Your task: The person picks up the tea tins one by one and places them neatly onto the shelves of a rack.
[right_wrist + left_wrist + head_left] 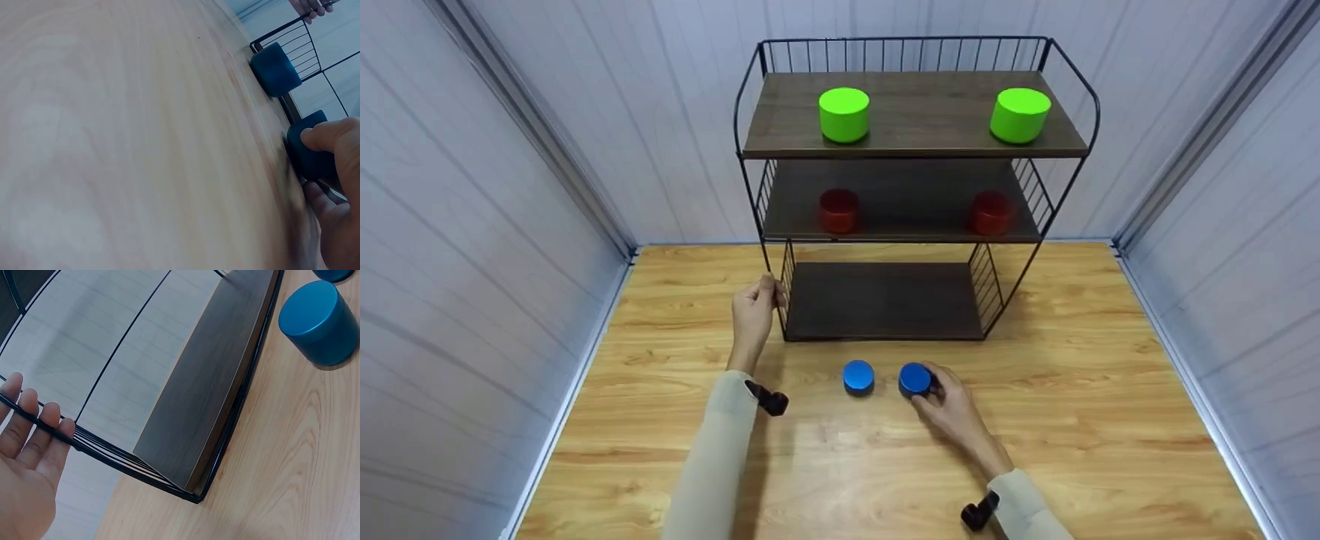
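A three-tier black wire rack (885,300) with dark wooden shelves stands on the wood-grain surface. My left hand (753,311) holds its left front upright low down, the fingers curled round the thin black bar (101,458) in the left wrist view. In front of the rack, my right hand (956,412) grips a short blue cylinder (915,379) from its right side, with the thumb (323,136) against its wall. A second blue cylinder (859,377) stands just left of it, untouched, its lid facing up.
Two bright green cylinders (844,115) (1021,115) stand on the top shelf (930,112), well apart. Two dark red cylinders (838,211) (991,213) sit on the middle shelf (911,202). Pale panel walls (495,225) enclose the surface at left, back and right.
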`<state>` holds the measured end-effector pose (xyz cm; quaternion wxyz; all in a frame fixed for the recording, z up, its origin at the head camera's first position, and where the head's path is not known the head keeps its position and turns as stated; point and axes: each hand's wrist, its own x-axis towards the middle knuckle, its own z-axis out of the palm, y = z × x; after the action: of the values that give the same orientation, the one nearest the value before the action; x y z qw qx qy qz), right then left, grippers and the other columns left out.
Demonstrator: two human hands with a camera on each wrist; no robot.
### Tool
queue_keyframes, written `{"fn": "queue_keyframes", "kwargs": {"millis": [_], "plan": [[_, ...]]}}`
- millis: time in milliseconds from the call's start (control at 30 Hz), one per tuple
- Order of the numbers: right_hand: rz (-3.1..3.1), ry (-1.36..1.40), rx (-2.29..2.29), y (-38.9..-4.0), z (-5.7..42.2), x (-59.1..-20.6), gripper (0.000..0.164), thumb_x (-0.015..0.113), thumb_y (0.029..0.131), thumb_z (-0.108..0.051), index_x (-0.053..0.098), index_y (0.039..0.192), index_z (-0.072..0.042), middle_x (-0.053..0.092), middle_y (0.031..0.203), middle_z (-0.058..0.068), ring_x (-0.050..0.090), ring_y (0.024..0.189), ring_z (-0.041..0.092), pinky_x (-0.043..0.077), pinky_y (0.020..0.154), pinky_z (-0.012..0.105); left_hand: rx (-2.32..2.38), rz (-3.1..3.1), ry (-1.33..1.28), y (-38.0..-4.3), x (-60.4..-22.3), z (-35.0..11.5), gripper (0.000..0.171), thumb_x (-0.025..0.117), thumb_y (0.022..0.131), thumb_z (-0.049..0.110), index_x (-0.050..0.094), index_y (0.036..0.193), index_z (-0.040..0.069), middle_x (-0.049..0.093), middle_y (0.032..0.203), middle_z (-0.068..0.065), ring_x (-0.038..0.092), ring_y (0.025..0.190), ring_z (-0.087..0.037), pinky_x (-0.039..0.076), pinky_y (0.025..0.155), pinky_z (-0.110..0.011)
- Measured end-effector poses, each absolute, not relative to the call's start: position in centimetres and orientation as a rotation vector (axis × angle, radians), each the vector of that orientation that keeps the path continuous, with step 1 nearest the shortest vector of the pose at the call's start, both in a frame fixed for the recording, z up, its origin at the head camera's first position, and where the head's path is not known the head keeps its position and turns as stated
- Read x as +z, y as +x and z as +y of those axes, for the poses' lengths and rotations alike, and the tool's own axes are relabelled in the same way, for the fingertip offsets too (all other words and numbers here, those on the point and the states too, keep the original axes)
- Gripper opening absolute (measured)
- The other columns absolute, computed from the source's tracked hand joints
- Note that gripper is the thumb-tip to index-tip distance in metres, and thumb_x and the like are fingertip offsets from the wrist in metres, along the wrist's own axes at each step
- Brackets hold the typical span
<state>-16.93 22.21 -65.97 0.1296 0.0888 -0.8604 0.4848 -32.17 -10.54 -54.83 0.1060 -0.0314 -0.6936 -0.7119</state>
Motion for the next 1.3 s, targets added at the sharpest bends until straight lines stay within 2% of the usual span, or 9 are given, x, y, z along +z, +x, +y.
{"fn": "queue_keyframes", "kwargs": {"millis": [133, 267, 367, 500, 600, 767, 900, 1133, 1300], "plan": [[-2.482, 0.243, 1.422, -17.2, 22.4, -65.8, 0.056, 0.081, 0.085, 0.002, 0.058, 0.135, 0.009, 0.063, 0.124, 0.028, 0.068, 0.109, 0.044, 0.060, 0.089, 0.047, -2.079, -2.035, -0.098, -32.6, -55.4, -10.7, 0.044, 0.049, 0.110, 0.022, 0.070, 0.075, 0.006, 0.063, 0.076, -0.030, 0.061, 0.065, -0.027, 0.056, 0.069, -0.032], [-2.495, 0.217, 1.443, -17.4, 22.6, -65.6, 0.056, 0.080, 0.086, 0.003, 0.056, 0.136, 0.009, 0.062, 0.125, 0.029, 0.068, 0.110, 0.044, 0.059, 0.090, 0.047, -2.075, -2.022, -0.103, -32.5, -55.5, -10.9, 0.044, 0.051, 0.109, 0.026, 0.069, 0.074, 0.008, 0.064, 0.067, -0.009, 0.062, 0.065, -0.028, 0.056, 0.068, -0.031], [-2.504, 0.196, 1.426, -17.7, 22.8, -65.5, 0.056, 0.080, 0.086, 0.003, 0.056, 0.137, 0.008, 0.062, 0.126, 0.029, 0.068, 0.110, 0.044, 0.059, 0.090, 0.047, -2.062, -2.027, -0.109, -32.5, -55.4, -10.9, 0.044, 0.051, 0.110, 0.026, 0.069, 0.073, 0.009, 0.064, 0.066, -0.001, 0.063, 0.066, -0.030, 0.056, 0.066, -0.027], [-2.495, 0.185, 1.392, -18.2, 23.2, -65.2, 0.055, 0.081, 0.085, 0.002, 0.058, 0.135, 0.008, 0.063, 0.124, 0.028, 0.069, 0.108, 0.043, 0.060, 0.088, 0.047, -2.030, -2.046, -0.112, -32.5, -55.3, -11.0, 0.044, 0.051, 0.110, 0.025, 0.069, 0.074, 0.007, 0.065, 0.068, -0.011, 0.062, 0.066, -0.030, 0.055, 0.066, -0.026], [-2.491, 0.174, 1.408, -18.8, 23.7, -64.9, 0.056, 0.080, 0.086, 0.002, 0.057, 0.136, 0.008, 0.062, 0.127, 0.030, 0.069, 0.110, 0.044, 0.060, 0.088, 0.047, -2.026, -2.055, -0.110, -32.6, -55.4, -11.0, 0.044, 0.051, 0.110, 0.024, 0.069, 0.074, 0.007, 0.065, 0.069, -0.015, 0.061, 0.063, -0.023, 0.055, 0.067, -0.028], [-2.502, 0.144, 1.447, -19.8, 24.8, -64.3, 0.060, 0.077, 0.088, 0.004, 0.050, 0.142, 0.011, 0.056, 0.135, 0.037, 0.067, 0.113, 0.048, 0.059, 0.090, 0.048, -2.061, -2.056, -0.120, -32.1, -54.7, -11.0, 0.045, 0.048, 0.111, 0.020, 0.069, 0.074, 0.005, 0.064, 0.066, -0.004, 0.059, 0.061, -0.010, 0.055, 0.068, -0.026], [-2.507, 0.136, 1.402, -20.7, 25.5, -63.9, 0.060, 0.077, 0.089, 0.003, 0.050, 0.142, 0.010, 0.056, 0.135, 0.036, 0.065, 0.115, 0.048, 0.057, 0.093, 0.050, -2.091, -2.044, -0.146, -30.8, -53.0, -10.9, 0.043, 0.047, 0.111, 0.015, 0.069, 0.075, 0.004, 0.063, 0.066, 0.002, 0.060, 0.062, -0.010, 0.055, 0.068, -0.023], [-2.490, 0.122, 1.343, -22.5, 26.6, -62.8, 0.061, 0.079, 0.088, 0.000, 0.052, 0.141, 0.009, 0.055, 0.136, 0.035, 0.058, 0.124, 0.049, 0.051, 0.102, 0.059, -2.121, -2.015, -0.124, -30.6, -52.5, -10.8, 0.042, 0.048, 0.110, 0.012, 0.069, 0.075, 0.004, 0.063, 0.066, -0.004, 0.060, 0.061, -0.012, 0.056, 0.069, -0.028], [-2.481, 0.089, 1.379, -23.4, 27.2, -62.5, 0.060, 0.076, 0.089, 0.001, 0.050, 0.143, 0.009, 0.053, 0.140, 0.036, 0.057, 0.126, 0.050, 0.051, 0.102, 0.058, -2.099, -2.039, -0.120, -30.7, -52.5, -10.7, 0.042, 0.049, 0.110, 0.014, 0.070, 0.075, 0.005, 0.061, 0.075, -0.032, 0.061, 0.062, -0.017, 0.058, 0.077, -0.048]]}}
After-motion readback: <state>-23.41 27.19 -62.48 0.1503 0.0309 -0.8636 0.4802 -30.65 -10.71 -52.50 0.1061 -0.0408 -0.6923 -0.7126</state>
